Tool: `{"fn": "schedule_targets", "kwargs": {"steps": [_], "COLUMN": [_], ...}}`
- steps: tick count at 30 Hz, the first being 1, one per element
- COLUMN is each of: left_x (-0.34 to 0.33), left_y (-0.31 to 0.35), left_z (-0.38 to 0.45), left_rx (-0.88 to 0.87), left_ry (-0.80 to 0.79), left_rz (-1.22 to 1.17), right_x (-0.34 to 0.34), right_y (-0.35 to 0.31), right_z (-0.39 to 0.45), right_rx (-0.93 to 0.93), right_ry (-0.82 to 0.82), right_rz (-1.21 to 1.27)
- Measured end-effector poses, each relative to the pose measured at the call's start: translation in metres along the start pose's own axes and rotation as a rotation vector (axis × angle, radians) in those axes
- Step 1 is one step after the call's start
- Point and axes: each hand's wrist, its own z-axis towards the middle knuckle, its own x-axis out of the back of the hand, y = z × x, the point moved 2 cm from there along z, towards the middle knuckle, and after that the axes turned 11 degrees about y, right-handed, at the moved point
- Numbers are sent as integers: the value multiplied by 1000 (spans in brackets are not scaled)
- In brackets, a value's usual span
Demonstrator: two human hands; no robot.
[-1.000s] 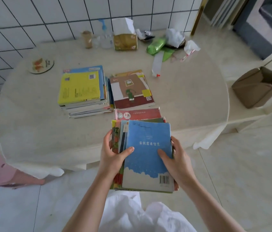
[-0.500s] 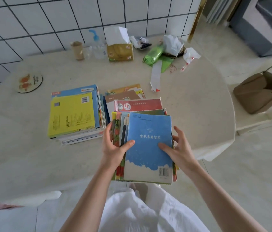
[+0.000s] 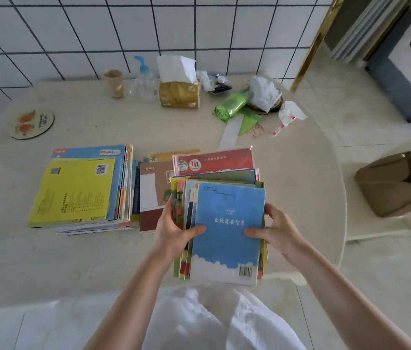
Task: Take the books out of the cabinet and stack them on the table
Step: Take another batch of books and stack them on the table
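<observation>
Right now you hold a bundle of books (image 3: 224,223) in both hands over the near edge of the counter (image 3: 73,261), its far end overlapping the brown-covered pile (image 3: 152,195) that lies there. Your left hand (image 3: 174,231) grips the bundle's left side, thumb laid across the blue top cover, the other fingers curled under the edge. Your right hand (image 3: 278,229) grips the right side the same way, thumb on the cover and fingers (image 3: 271,210) bent round the edge. The bundle is uneven, with a red book (image 3: 214,160) sticking out at the far end. Whether its underside touches the brown pile cannot be told.

Just left of the brown pile lies a taller stack topped by a yellow book (image 3: 75,190). Along the tiled wall stand a paper cup (image 3: 114,83), a pump bottle (image 3: 146,82), a tissue pack (image 3: 179,93) and a green roll of bags (image 3: 232,106). A round coaster (image 3: 32,122) lies far left.
</observation>
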Motion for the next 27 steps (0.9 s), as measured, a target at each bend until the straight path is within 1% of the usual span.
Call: {"fn": "schedule_targets", "kwargs": {"steps": [5, 8, 10, 13, 18, 22, 24, 27], "left_x": [-26, -29, -28, -26, -18, -9, -10, -11], "left_y": [3, 1, -3, -14, -35, -46, -40, -35], "left_z": [8, 9, 6, -1, -9, -12, -14, -14], "left_rx": [5, -28, -79, -136, -144, -172, -225, -284], "left_ry": [14, 44, 85, 149, 182, 147, 108, 87], "left_rz": [34, 38, 76, 91, 103, 109, 122, 130], "right_x": [19, 21, 19, 12, -2, -9, -6, 1], "right_y": [6, 8, 15, 28, 37, 38, 43, 53], "right_z": [19, 23, 23, 20, 12, 14, 15, 14], "right_rx": [136, 233, 240, 274, 333, 402, 397, 381], "right_ry": [13, 38, 45, 110, 132, 109, 92, 16], "right_rz": [-3, -49, -29, -61, -82, -131, -133, -136]}}
